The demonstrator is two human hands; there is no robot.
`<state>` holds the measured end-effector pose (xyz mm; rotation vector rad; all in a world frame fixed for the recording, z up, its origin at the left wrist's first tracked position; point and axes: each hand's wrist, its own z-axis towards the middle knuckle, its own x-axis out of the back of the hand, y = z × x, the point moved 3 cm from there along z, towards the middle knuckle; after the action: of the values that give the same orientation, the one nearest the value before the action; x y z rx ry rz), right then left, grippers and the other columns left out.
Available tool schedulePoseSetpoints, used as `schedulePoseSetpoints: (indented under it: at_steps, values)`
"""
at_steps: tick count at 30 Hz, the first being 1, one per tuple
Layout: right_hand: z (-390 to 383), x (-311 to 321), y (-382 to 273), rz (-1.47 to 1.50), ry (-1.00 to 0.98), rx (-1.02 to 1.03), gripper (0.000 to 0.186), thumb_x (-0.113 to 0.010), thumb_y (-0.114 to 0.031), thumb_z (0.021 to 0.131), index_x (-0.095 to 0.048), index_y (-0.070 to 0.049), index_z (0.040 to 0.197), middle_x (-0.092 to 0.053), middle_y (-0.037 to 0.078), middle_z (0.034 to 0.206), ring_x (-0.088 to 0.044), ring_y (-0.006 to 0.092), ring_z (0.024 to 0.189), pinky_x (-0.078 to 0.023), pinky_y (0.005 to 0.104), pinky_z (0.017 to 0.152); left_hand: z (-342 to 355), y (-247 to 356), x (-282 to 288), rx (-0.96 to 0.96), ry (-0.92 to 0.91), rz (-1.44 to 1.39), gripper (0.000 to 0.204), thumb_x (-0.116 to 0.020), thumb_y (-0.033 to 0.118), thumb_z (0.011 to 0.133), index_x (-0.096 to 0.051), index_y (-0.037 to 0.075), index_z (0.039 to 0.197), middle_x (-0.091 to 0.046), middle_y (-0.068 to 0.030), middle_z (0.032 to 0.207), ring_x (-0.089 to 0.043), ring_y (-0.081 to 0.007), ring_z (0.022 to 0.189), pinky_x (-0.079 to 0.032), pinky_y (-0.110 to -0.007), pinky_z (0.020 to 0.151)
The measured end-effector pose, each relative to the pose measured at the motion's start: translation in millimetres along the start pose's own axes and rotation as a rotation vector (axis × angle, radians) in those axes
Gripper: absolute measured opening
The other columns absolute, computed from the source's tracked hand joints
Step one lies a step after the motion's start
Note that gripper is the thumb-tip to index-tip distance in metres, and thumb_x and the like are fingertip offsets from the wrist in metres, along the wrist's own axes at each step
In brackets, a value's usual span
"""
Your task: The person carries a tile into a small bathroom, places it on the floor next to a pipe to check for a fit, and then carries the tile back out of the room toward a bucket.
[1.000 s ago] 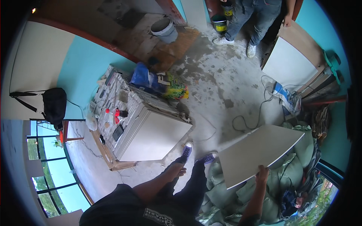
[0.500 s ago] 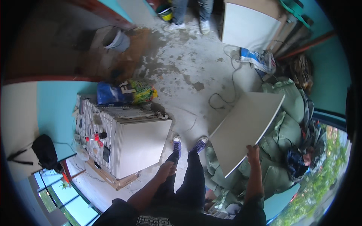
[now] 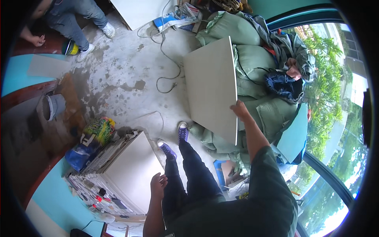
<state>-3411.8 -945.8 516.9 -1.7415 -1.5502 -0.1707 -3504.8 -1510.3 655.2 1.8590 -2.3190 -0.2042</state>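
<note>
My right hand (image 3: 238,110) grips the right edge of a large, thin, off-white tile (image 3: 209,87), fingers closed on the rim. The tile stands tilted in front of a heap of green sacks (image 3: 256,59); whether it rests on them I cannot tell. Nothing is in my left hand (image 3: 159,181), which hangs beside my left leg with its fingers loosely apart. Close to that hand is a stack of similar large tiles (image 3: 132,170) set on edge.
A loose cable (image 3: 167,59) lies on the stained concrete floor (image 3: 122,67). A blue and yellow-green bag (image 3: 92,138) sits by the stack, a bucket (image 3: 53,106) beyond. Another person (image 3: 75,23) is at the far left. Windows (image 3: 327,98) line the right side.
My view has swung right, so the room appears turned. My right hand still holds the tile's edge. My left hand's fingers show more clearly spread. The other person's arm has come into view.
</note>
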Motion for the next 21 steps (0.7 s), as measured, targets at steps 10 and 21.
schedulePoseSetpoints:
  at_steps: [10, 21]
  values:
    - [29, 50, 38, -0.291, 0.205, -0.191, 0.044, -0.056, -0.018, 0.077, -0.055, 0.003, 0.117, -0.059, 0.030, 0.114, -0.055, 0.0459, 0.109, -0.044, 0.0481, 0.096, 4, 18, 11, -0.014, 0.128, 0.148, 0.044, -0.049, 0.030, 0.094, -0.047, 0.002, 0.127, -0.060, -0.0150, 0.111, -0.061, -0.0230, 0.095, -0.050, -0.034, 0.079]
    - [63, 71, 129, -0.579, 0.354, -0.018, 0.045, -0.060, -0.016, 0.074, -0.056, -0.001, 0.118, -0.059, 0.021, 0.107, -0.055, 0.0388, 0.099, -0.043, 0.0471, 0.090, 19, 37, -12, -0.051, 0.079, 0.298, 0.040, -0.048, 0.034, 0.097, -0.051, 0.003, 0.122, -0.064, -0.0101, 0.103, -0.063, -0.0162, 0.087, -0.051, -0.028, 0.076]
